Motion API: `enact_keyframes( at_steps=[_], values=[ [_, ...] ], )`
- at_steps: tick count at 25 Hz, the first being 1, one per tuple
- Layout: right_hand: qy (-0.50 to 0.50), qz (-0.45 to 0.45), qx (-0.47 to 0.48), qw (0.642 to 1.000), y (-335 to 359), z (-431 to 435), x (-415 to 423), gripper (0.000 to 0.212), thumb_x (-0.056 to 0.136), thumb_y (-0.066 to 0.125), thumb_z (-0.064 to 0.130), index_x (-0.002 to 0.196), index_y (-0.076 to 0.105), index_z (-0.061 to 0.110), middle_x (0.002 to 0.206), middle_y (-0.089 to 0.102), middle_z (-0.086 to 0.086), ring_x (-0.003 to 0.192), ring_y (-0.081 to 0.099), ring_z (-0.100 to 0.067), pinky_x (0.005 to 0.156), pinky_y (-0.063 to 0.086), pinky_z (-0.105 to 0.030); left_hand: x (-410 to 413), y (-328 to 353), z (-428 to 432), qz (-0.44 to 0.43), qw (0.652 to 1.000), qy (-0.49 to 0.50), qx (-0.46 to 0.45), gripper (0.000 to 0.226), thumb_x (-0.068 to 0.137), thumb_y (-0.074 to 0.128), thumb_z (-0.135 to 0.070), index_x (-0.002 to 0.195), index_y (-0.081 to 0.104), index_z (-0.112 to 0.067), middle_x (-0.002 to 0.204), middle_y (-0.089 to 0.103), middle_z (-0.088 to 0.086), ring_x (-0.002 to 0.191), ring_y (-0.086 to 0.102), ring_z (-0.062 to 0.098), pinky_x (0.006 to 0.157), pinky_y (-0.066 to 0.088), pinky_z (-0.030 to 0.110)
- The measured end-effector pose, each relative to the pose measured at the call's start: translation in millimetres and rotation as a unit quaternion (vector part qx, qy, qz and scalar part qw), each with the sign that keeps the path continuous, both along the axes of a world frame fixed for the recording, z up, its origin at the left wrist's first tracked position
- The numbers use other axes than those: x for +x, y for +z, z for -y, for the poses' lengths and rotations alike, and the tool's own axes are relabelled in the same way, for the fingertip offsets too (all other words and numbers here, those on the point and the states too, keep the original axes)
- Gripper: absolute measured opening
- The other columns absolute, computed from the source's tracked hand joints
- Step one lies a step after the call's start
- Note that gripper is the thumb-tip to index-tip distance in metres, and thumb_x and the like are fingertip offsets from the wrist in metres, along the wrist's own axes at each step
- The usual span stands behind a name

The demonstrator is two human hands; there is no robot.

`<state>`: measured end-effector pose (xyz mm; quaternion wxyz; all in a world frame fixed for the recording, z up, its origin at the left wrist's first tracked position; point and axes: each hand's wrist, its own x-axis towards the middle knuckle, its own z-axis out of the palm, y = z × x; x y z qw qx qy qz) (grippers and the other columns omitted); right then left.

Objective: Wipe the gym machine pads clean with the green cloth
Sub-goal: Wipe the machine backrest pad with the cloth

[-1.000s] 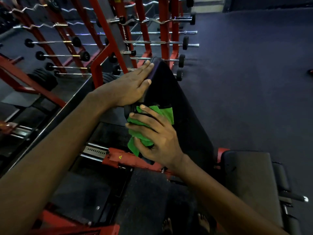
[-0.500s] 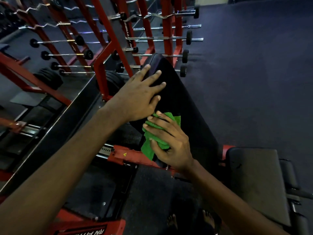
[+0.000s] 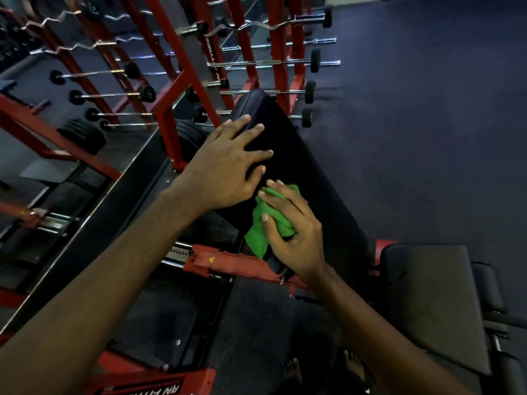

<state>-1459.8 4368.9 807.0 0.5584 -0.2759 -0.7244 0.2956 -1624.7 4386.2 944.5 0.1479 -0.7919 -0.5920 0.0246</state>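
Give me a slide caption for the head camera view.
Right hand presses green cloth on black back pad; left hand lies flat above.

The crumpled green cloth (image 3: 258,238) is largely covered by the right hand (image 3: 291,232), so its full shape cannot be told. The left hand (image 3: 225,166) hides the left edge of the long black inclined pad (image 3: 308,178). The grey seat pad (image 3: 433,303) runs off the right edge. Red-frame lettering (image 3: 154,390) is cut off at the bottom.
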Motion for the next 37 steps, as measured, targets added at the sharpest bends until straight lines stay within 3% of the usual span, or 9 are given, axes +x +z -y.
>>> enact_keyframes(
  at_steps=[7, 10, 14, 16, 21, 25, 30, 33, 37],
  values=[
    [-0.066, -0.045, -0.133, 0.988, -46.6, 10.4, 16.3, 0.026, 0.096, 0.059, 0.009, 0.118, 0.072, 0.006, 0.132, 0.065, -0.005, 0.131, 0.057, -0.020, 0.108, 0.046, -0.050, 2.4, -2.0, -2.5, -0.012, 1.000, 0.013, 0.015, 0.051, 0.094, 0.037, -0.047, 0.133, 0.063, -0.027, 0.154, 0.043, 0.009, 0.149, 0.025, 0.032, 0.122, 0.019, 0.048],
    [-0.046, -0.061, -0.110, 0.991, -9.1, 16.7, -2.2, 0.024, 0.093, 0.064, 0.002, 0.116, 0.073, 0.003, 0.134, 0.064, -0.008, 0.131, 0.056, -0.021, 0.112, 0.043, -0.041, 3.4, -3.3, -3.1, -0.016, 0.999, 0.012, 0.025, 0.051, 0.092, 0.039, -0.046, 0.131, 0.065, -0.026, 0.153, 0.045, 0.010, 0.148, 0.028, 0.032, 0.121, 0.022, 0.048],
    [-0.031, 0.043, -0.030, 0.998, -37.8, 21.9, 14.2, 0.035, 0.097, 0.061, 0.018, 0.131, 0.065, 0.007, 0.146, 0.053, -0.010, 0.141, 0.045, -0.024, 0.118, 0.036, -0.043, 2.8, -2.7, -3.0, -0.035, 0.999, 0.009, 0.022, 0.053, 0.093, 0.037, -0.046, 0.133, 0.064, -0.025, 0.153, 0.044, 0.011, 0.148, 0.028, 0.034, 0.121, 0.022, 0.049],
    [-0.058, 0.055, -0.083, 0.993, -66.8, 26.2, 28.7, 0.038, 0.098, 0.058, 0.019, 0.135, 0.062, 0.010, 0.147, 0.052, -0.007, 0.142, 0.044, -0.022, 0.117, 0.037, -0.047, 3.4, -0.7, -0.1, -0.065, 0.998, 0.004, 0.022, 0.054, 0.094, 0.034, -0.046, 0.136, 0.061, -0.025, 0.154, 0.043, 0.011, 0.148, 0.026, 0.035, 0.122, 0.020, 0.049],
    [-0.151, -0.079, -0.255, 0.952, -53.7, 18.4, 17.5, 0.023, 0.099, 0.059, 0.009, 0.119, 0.070, 0.014, 0.130, 0.065, 0.000, 0.128, 0.056, -0.008, 0.110, 0.044, -0.036, 12.0, 0.1, 7.9, -0.123, 0.992, -0.010, -0.006, 0.052, 0.100, 0.034, -0.047, 0.145, 0.050, -0.026, 0.158, 0.037, 0.009, 0.151, 0.019, 0.034, 0.124, 0.014, 0.047],
    [-0.156, -0.039, -0.282, 0.946, -33.1, 7.9, 16.9, 0.027, 0.095, 0.066, 0.034, 0.115, 0.057, 0.018, 0.137, 0.048, 0.004, 0.126, 0.045, 0.007, 0.104, 0.037, -0.012, 9.5, -3.5, 9.4, -0.128, 0.991, -0.034, 0.018, 0.051, 0.097, 0.037, -0.047, 0.136, 0.061, -0.024, 0.151, 0.048, 0.010, 0.147, 0.031, 0.032, 0.122, 0.020, 0.046],
    [-0.129, -0.023, -0.412, 0.902, -36.0, 33.7, 22.6, 0.064, 0.085, 0.053, 0.064, 0.142, 0.052, 0.033, 0.142, 0.045, 0.006, 0.127, 0.047, -0.001, 0.108, 0.042, -0.028, 11.6, -7.3, 6.2, -0.138, 0.989, -0.038, 0.029, 0.057, 0.094, 0.028, -0.047, 0.126, 0.069, -0.024, 0.144, 0.055, 0.010, 0.141, 0.039, 0.033, 0.119, 0.024, 0.046],
    [-0.137, -0.067, -0.386, 0.910, -24.9, 46.8, -0.6, 0.069, 0.087, 0.059, 0.063, 0.150, 0.039, 0.040, 0.146, 0.047, 0.011, 0.131, 0.048, -0.004, 0.104, 0.045, -0.028, 11.4, -7.0, 4.8, -0.142, 0.988, -0.041, 0.032, 0.056, 0.094, 0.028, -0.048, 0.125, 0.069, -0.025, 0.144, 0.055, 0.010, 0.141, 0.039, 0.033, 0.119, 0.025, 0.046],
    [-0.164, -0.052, -0.279, 0.945, -32.6, 47.7, -2.2, 0.049, 0.098, 0.063, 0.032, 0.145, 0.049, 0.031, 0.144, 0.051, 0.012, 0.132, 0.049, 0.001, 0.106, 0.043, -0.018, 11.8, -8.1, 5.2, -0.152, 0.987, -0.039, 0.033, 0.054, 0.095, 0.030, -0.049, 0.126, 0.068, -0.027, 0.145, 0.055, 0.008, 0.141, 0.039, 0.032, 0.120, 0.024, 0.047]
  ],
)
